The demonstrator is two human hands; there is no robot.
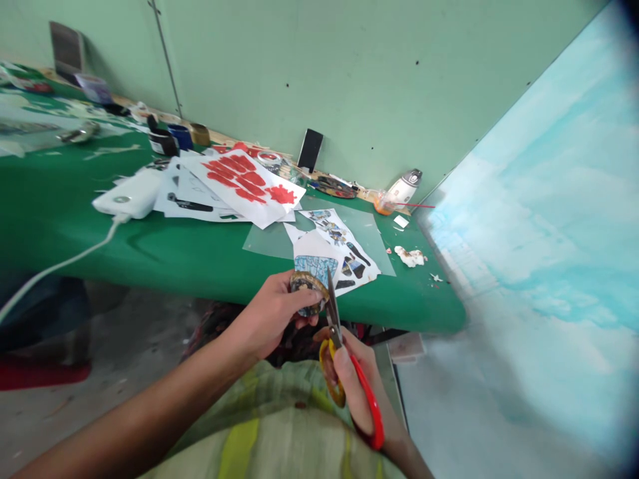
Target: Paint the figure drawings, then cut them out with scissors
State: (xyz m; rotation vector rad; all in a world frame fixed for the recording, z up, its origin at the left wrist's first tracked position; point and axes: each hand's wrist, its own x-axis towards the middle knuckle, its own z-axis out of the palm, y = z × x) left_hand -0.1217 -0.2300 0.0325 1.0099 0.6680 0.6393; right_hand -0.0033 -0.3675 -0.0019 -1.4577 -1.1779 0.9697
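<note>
Between the thumb and fingers of my left hand is a printed paper piece, with a blue pattern above and a dark round shape with a gold rim below. My right hand has its fingers in the handles of scissors, one yellow and one red. The blades point up along the right edge of the paper piece, slightly apart. Behind it on the green table lies a white sheet with printed shapes, partly over a translucent sheet.
White sheets with red paint lie at the middle back. Left of them is a white device with a cable. Paint jars, a phone and a white bottle stand along the green wall. A crumpled scrap lies right.
</note>
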